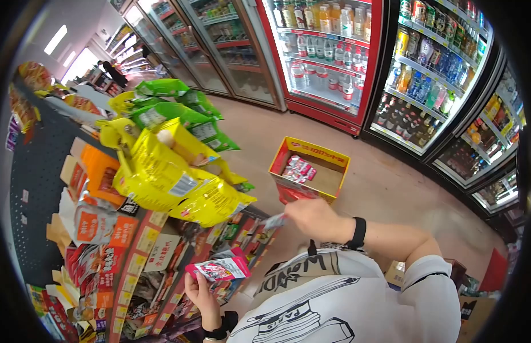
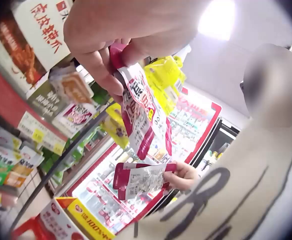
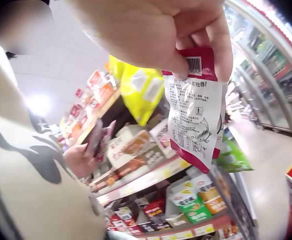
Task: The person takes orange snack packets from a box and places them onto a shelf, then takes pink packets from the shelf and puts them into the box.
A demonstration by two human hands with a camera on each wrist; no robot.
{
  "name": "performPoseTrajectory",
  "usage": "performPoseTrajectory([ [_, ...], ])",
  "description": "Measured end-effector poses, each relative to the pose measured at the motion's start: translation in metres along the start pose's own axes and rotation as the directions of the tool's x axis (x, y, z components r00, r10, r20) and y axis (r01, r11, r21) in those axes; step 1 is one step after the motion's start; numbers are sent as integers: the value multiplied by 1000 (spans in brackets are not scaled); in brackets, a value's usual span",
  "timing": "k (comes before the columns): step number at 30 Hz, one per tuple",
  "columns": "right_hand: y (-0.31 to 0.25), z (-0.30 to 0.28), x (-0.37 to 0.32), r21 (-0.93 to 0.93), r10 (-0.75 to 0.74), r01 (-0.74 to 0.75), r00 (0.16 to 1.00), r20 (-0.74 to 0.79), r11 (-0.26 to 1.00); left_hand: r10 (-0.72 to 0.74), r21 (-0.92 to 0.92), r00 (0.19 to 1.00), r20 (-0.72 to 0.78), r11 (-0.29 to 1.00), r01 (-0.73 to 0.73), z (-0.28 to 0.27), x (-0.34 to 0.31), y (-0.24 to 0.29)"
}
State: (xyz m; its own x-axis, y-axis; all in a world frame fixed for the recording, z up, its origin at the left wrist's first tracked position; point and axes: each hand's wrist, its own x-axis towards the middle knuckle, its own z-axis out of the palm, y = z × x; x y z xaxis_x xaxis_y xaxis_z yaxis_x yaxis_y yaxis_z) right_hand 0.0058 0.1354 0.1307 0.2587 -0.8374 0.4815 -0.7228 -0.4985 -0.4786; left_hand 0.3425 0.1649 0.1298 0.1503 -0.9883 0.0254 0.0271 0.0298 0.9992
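Observation:
My left hand (image 1: pixel 201 298) pinches one end of a pink-and-white snack packet (image 1: pixel 219 267), held in front of the shelf with its printed front turned up. In the left wrist view the packet (image 2: pixel 145 102) hangs from thumb and fingers. My right hand (image 1: pixel 318 220) pinches a second packet (image 3: pixel 193 117) by its top edge; its white back shows small print and a barcode. Below and beyond the right hand, a yellow-and-red carton (image 1: pixel 338 166) stands on the floor. Several pink-and-white packets (image 1: pixel 298 170) lie inside it.
A shelf rack (image 1: pixel 128 274) with price strips and snack boxes runs along my left. Yellow snack bags (image 1: pixel 179 183) and green bags (image 1: pixel 174 111) hang from its end. Drink fridges (image 1: pixel 328 63) line the far side, across the floor (image 1: pixel 385 183).

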Motion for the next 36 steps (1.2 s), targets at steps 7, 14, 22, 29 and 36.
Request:
performPoseTrajectory([
  [7,118,-7,-47,-89,664,-661,748,-5,745,-298,197,928,222,946,257,63,32,-39],
  [14,245,26,-69,120,875,-882,469,119,456,-416,405,871,263,867,291,175,102,-86],
  [22,338,85,-45,454,778,-867,137,613,-204,-584,404,795,162,775,486,283,177,-236],
  [29,394,180,-62,334,770,-909,23,637,-250,-675,336,721,-157,651,681,354,209,-314],
  [36,414,249,-46,412,629,-638,-150,763,-651,-914,-396,357,-194,406,823,378,224,-357],
])
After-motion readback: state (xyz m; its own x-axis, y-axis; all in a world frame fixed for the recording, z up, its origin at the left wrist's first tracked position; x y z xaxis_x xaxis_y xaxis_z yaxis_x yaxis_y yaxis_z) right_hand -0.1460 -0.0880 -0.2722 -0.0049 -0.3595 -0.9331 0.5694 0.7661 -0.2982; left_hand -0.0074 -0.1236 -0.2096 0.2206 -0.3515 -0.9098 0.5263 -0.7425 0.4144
